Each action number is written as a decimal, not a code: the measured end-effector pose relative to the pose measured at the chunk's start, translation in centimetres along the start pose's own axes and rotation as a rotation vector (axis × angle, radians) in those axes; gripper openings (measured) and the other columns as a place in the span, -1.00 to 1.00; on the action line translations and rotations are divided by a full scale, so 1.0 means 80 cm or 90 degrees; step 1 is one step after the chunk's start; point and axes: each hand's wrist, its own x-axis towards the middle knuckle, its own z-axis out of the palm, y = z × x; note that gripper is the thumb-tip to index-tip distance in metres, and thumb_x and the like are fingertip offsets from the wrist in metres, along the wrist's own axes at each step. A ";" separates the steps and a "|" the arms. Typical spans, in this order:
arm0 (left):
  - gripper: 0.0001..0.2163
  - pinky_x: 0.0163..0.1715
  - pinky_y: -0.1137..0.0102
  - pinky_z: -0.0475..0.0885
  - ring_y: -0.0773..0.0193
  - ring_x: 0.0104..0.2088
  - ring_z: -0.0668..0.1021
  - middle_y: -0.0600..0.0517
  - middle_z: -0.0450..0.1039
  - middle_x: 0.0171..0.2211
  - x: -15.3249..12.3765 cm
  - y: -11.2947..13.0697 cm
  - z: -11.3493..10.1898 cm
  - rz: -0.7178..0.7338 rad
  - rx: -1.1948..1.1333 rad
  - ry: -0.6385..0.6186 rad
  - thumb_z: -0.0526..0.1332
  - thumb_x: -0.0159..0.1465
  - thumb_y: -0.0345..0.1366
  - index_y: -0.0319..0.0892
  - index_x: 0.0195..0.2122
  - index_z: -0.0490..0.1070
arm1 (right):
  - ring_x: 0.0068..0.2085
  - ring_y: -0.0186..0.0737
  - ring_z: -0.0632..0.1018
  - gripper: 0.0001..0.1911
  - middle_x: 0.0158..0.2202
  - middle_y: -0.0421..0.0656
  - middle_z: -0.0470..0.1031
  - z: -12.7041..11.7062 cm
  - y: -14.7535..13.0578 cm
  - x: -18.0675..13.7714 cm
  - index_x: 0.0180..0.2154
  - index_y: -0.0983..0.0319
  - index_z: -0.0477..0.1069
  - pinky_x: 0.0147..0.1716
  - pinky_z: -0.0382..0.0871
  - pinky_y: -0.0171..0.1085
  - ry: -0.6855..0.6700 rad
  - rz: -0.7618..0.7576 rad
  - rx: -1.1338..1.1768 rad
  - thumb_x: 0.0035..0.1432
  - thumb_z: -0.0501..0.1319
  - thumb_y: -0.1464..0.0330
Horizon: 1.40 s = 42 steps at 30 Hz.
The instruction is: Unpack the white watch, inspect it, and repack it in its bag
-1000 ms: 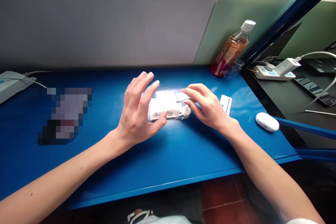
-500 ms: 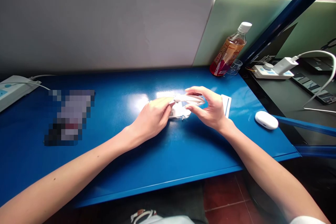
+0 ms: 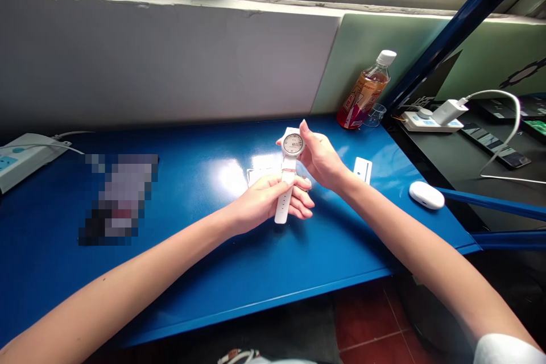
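Observation:
I hold a white wristwatch upright above the blue table, its round dial facing me. My right hand pinches the watch case at the top. My left hand is closed round the lower strap, whose end hangs below my fingers. Behind my hands, a clear plastic packet lies flat on the table, mostly hidden.
A small white card and a white oval case lie to the right. A bottle of reddish drink stands at the back right beside a small clear cup. Power strips sit far left and on the dark side surface. A blurred patch lies left.
The watch has come out of the packet and been raised upright; my left hand went from open to gripping the strap, my right now holds the dial end.

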 end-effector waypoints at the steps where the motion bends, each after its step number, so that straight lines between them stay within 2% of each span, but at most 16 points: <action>1: -0.68 -0.22 0.32 0.55 0.15 -0.31 0.67 -0.14 0.60 -0.30 0.000 -0.001 -0.001 0.000 -0.019 -0.007 0.32 0.31 -0.10 -0.32 -0.13 0.50 | -0.24 -0.19 0.62 -0.44 -0.27 -0.11 0.64 0.004 -0.001 0.006 -0.31 0.23 0.60 -0.22 0.50 -0.23 -0.043 0.045 0.051 0.29 0.10 -0.09; 4: -0.68 -0.20 0.31 0.55 0.13 -0.29 0.67 -0.17 0.61 -0.28 0.000 -0.004 -0.005 -0.004 -0.052 -0.016 0.32 0.32 -0.14 -0.35 -0.12 0.51 | -0.14 -0.16 0.64 -0.35 -0.13 -0.04 0.66 0.013 -0.005 0.017 -0.13 0.25 0.57 -0.09 0.53 -0.19 -0.163 0.177 0.190 0.39 -0.10 -0.06; 7: -0.69 -0.18 0.30 0.56 0.12 -0.27 0.68 -0.19 0.61 -0.26 0.002 -0.009 -0.007 -0.006 -0.073 -0.011 0.29 0.34 -0.17 -0.37 -0.10 0.51 | -0.09 -0.16 0.65 -0.36 -0.10 0.03 0.65 0.017 -0.006 0.019 -0.04 0.34 0.50 0.00 0.51 -0.19 -0.203 0.260 0.305 0.44 -0.22 0.09; 10: -0.74 -0.19 0.32 0.57 0.14 -0.27 0.68 -0.18 0.61 -0.27 0.004 -0.012 -0.007 -0.003 -0.089 0.004 0.24 0.38 -0.21 -0.37 -0.13 0.51 | 0.03 -0.14 0.61 -0.44 0.00 0.09 0.61 0.015 -0.003 0.015 -0.01 0.41 0.47 0.13 0.43 -0.18 -0.189 0.256 0.365 0.41 -0.18 0.21; 14: -0.79 -0.20 0.32 0.58 0.14 -0.28 0.69 -0.17 0.62 -0.27 0.005 -0.013 -0.007 -0.001 -0.102 0.030 0.20 0.40 -0.26 -0.35 -0.13 0.50 | 0.11 -0.12 0.57 -0.52 0.11 0.10 0.55 0.009 0.002 0.009 0.05 0.39 0.44 0.22 0.35 -0.11 -0.217 0.254 0.339 0.38 -0.11 0.29; 19: -0.74 -0.12 0.24 0.57 0.07 -0.22 0.69 -0.26 0.63 -0.22 0.003 -0.011 -0.009 -0.035 -0.088 0.000 0.19 0.41 -0.25 -0.38 -0.06 0.49 | 0.08 -0.10 0.59 -0.47 0.11 0.06 0.55 0.005 0.005 0.006 0.08 0.34 0.43 0.20 0.35 -0.04 -0.259 0.274 0.315 0.44 -0.19 0.22; 26: -0.72 -0.01 0.13 0.51 0.03 -0.16 0.68 -0.32 0.61 -0.14 0.001 -0.010 -0.009 -0.077 -0.098 -0.015 0.13 0.44 -0.28 -0.40 -0.04 0.49 | 0.01 -0.10 0.63 -0.42 0.05 0.06 0.59 0.005 0.008 0.005 0.06 0.33 0.43 0.16 0.40 -0.05 -0.261 0.288 0.321 0.47 -0.25 0.19; 32: -0.76 0.00 0.13 0.51 0.02 -0.13 0.67 -0.26 0.62 -0.17 0.002 -0.011 -0.010 -0.025 -0.094 -0.001 0.21 0.40 -0.25 -0.37 -0.08 0.50 | 0.19 -0.09 0.51 -0.43 0.20 0.10 0.47 0.005 0.007 0.000 0.06 0.37 0.42 0.27 0.28 -0.06 -0.217 0.255 0.341 0.43 -0.20 0.16; 38: -0.74 -0.03 0.17 0.51 0.03 -0.14 0.67 -0.25 0.62 -0.17 0.002 -0.013 -0.010 -0.017 -0.094 0.008 0.24 0.39 -0.22 -0.36 -0.10 0.51 | 0.19 -0.12 0.52 -0.47 0.24 0.01 0.44 0.004 0.011 -0.002 0.12 0.29 0.38 0.28 0.26 -0.03 -0.248 0.242 0.308 0.44 -0.19 0.17; 42: -0.71 -0.02 0.16 0.50 0.04 -0.16 0.67 -0.26 0.62 -0.17 0.003 -0.012 -0.010 -0.028 -0.094 0.004 0.22 0.39 -0.19 -0.36 -0.07 0.50 | 0.19 -0.14 0.52 -0.48 0.27 -0.02 0.41 0.005 0.011 -0.002 0.15 0.24 0.34 0.26 0.30 -0.04 -0.227 0.228 0.260 0.45 -0.20 0.16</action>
